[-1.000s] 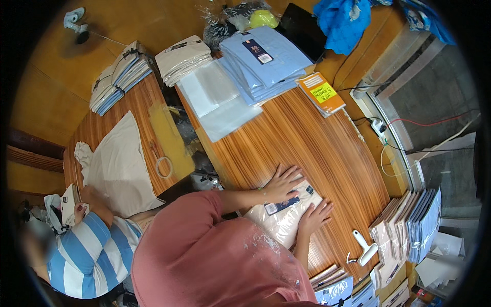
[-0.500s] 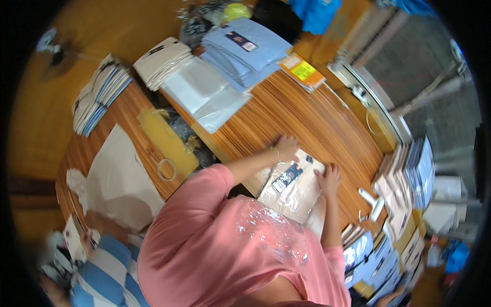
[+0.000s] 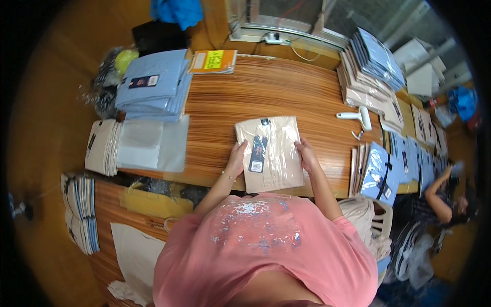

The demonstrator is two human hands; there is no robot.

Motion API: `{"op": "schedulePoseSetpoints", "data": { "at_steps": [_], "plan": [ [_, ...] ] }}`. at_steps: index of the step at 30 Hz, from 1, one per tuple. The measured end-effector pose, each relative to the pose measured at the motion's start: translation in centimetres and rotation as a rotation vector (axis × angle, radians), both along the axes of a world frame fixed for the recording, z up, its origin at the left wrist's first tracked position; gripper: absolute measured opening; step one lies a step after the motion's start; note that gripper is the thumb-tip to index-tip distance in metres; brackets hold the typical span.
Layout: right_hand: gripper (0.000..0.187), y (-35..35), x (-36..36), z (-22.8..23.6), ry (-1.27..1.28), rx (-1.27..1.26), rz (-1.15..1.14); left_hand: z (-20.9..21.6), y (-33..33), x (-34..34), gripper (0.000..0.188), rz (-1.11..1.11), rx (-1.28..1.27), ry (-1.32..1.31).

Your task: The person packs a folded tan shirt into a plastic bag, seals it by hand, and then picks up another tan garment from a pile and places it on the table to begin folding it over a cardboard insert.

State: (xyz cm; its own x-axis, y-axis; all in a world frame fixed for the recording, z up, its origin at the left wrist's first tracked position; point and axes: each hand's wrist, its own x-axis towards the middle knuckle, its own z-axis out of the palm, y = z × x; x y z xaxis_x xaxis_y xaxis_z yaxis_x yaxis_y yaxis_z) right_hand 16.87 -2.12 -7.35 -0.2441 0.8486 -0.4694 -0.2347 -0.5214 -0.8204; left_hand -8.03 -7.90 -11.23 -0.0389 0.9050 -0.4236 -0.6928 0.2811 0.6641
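At the centre of the frame, most fingers of the left grip (image 3: 236,159) and the right grip (image 3: 308,155) are hidden beneath the plastic-wrapped beige garment (image 3: 280,158), and the print on its dark tag (image 3: 259,148) is too small to read. The top edge cuts off the blue cloth (image 3: 176,11) at upper left, and a pink sleeve (image 3: 176,245) covers part of the pale fabric (image 3: 137,253) at lower left. At far right, a co-worker (image 3: 439,206) is blurred.

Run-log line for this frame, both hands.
left hand: holds bagged beige garment, left edge; right hand: holds same, right edge; white tool: on table
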Motion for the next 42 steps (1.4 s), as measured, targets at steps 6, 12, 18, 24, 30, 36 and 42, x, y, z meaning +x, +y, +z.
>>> {"op": "schedulePoseSetpoints", "data": {
  "at_steps": [6,12,18,24,30,36,42],
  "plan": [
    [0.042,0.2,0.9,6.8,-0.182,0.159,-0.109,6.7,3.8,-1.7,0.05,-0.218,0.111,-0.01],
    [0.05,-0.8,6.8,-3.5,-1.479,0.598,-0.156,-1.1,4.2,-5.4,0.07,-0.457,0.079,-0.415],
    [0.044,-1.1,7.0,-5.0,-1.682,0.659,-0.055,-1.9,4.6,-6.2,0.07,-0.474,0.08,-0.414],
    [0.044,-1.0,7.4,-5.2,-1.658,0.639,-0.049,-1.8,4.6,-6.1,0.069,-0.466,0.068,-0.424],
    [0.045,-1.1,7.6,-4.7,-1.585,0.655,-0.056,-1.6,4.5,-5.5,0.071,-0.418,0.087,-0.25],
    [0.046,-0.9,7.7,-4.4,-1.527,0.642,-0.03,-3.4,0.5,-3.6,0.069,-0.049,0.014,-0.315],
    [0.046,-1.1,8.1,-3.8,-1.464,0.673,0.029,-2.6,-0.9,-1.4,0.049,0.027,-0.191,-0.336]
  ]
}}
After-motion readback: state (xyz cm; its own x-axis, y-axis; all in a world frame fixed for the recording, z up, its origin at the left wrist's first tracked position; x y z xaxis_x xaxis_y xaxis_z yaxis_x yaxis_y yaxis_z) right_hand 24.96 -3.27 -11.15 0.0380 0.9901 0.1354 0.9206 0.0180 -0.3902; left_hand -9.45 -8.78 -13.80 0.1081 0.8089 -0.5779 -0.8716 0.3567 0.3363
